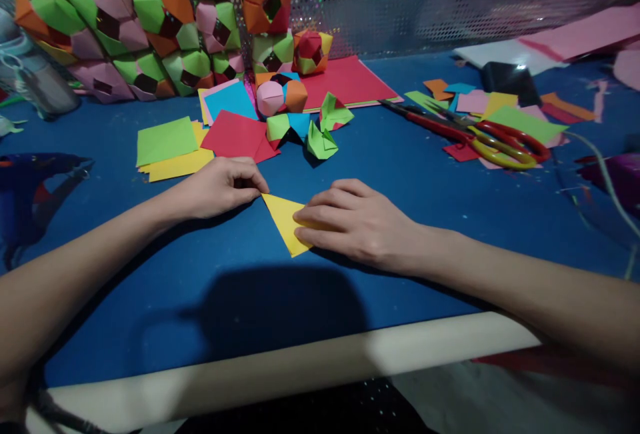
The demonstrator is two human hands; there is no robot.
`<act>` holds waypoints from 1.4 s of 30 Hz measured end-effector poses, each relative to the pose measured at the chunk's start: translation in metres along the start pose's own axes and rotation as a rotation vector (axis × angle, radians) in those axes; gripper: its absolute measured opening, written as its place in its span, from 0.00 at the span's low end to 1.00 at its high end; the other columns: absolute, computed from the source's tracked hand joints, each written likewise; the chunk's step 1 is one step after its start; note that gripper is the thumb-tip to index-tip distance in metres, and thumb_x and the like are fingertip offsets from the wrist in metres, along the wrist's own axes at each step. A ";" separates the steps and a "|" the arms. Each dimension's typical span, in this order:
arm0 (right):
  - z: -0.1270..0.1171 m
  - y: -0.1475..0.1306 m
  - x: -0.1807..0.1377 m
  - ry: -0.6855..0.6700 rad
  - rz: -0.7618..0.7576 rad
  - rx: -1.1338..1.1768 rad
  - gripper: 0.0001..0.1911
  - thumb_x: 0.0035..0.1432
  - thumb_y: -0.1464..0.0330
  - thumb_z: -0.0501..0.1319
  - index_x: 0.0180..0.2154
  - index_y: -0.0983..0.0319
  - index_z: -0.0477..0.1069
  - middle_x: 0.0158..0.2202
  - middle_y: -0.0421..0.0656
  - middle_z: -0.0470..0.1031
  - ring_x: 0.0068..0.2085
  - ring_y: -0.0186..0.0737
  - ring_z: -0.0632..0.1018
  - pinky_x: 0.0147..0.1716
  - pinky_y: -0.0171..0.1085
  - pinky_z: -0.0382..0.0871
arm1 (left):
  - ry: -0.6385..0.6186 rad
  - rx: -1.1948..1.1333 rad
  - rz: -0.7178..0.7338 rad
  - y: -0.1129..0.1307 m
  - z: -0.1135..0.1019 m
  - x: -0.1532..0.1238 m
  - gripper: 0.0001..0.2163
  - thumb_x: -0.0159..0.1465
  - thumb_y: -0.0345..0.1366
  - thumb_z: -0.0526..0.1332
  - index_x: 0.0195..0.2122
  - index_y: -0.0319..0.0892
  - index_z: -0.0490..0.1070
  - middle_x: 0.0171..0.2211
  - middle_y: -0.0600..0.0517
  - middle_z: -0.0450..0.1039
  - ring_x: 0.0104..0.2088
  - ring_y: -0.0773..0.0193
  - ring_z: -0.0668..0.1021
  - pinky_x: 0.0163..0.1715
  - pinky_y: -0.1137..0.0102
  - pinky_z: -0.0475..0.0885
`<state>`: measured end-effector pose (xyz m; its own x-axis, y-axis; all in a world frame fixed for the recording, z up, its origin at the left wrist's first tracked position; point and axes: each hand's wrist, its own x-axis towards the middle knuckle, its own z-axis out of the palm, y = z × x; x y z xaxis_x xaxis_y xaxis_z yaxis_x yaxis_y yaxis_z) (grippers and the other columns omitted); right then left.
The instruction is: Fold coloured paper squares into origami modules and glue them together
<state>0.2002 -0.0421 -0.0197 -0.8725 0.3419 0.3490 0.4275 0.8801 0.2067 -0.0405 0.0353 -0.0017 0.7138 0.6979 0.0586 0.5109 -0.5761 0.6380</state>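
Note:
A yellow paper point(283, 217), folded into a triangle, lies on the blue table point(400, 174) in front of me. My left hand point(220, 184) is curled, its fingertips pinching the triangle's upper left corner. My right hand point(357, 221) lies flat with fingers stretched out, pressing down on the right part of the yellow paper.
Loose coloured paper squares point(170, 147) and small folded pieces point(320, 131) lie behind my hands. A stack of folded paper cubes point(150, 27) rises at the back left. Red-and-yellow scissors point(480, 137) rest among paper scraps to the right. The table's pale front edge point(310, 367) runs below.

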 end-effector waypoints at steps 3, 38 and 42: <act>0.000 0.001 -0.001 -0.016 -0.005 -0.011 0.14 0.66 0.72 0.47 0.42 0.60 0.70 0.45 0.44 0.75 0.43 0.39 0.70 0.43 0.42 0.59 | -0.002 0.002 -0.009 -0.001 0.000 0.000 0.07 0.56 0.32 0.58 0.31 0.43 0.76 0.33 0.52 0.72 0.34 0.64 0.74 0.36 0.70 0.67; 0.004 0.008 -0.009 0.012 -0.084 0.074 0.13 0.65 0.71 0.51 0.47 0.59 0.69 0.49 0.44 0.73 0.47 0.41 0.71 0.46 0.44 0.59 | -0.022 0.043 0.012 0.002 -0.001 0.000 0.07 0.57 0.30 0.57 0.33 0.40 0.74 0.34 0.52 0.72 0.34 0.67 0.74 0.35 0.71 0.68; 0.003 0.008 -0.007 0.006 -0.093 0.098 0.14 0.65 0.71 0.48 0.47 0.59 0.69 0.49 0.45 0.74 0.47 0.41 0.71 0.46 0.44 0.59 | 0.016 0.050 -0.015 0.003 0.002 -0.001 0.08 0.56 0.30 0.56 0.32 0.40 0.74 0.33 0.52 0.72 0.33 0.67 0.74 0.33 0.71 0.67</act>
<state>0.2094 -0.0363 -0.0231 -0.9057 0.2561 0.3378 0.3199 0.9358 0.1481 -0.0387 0.0318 -0.0014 0.6983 0.7131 0.0621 0.5450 -0.5860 0.5997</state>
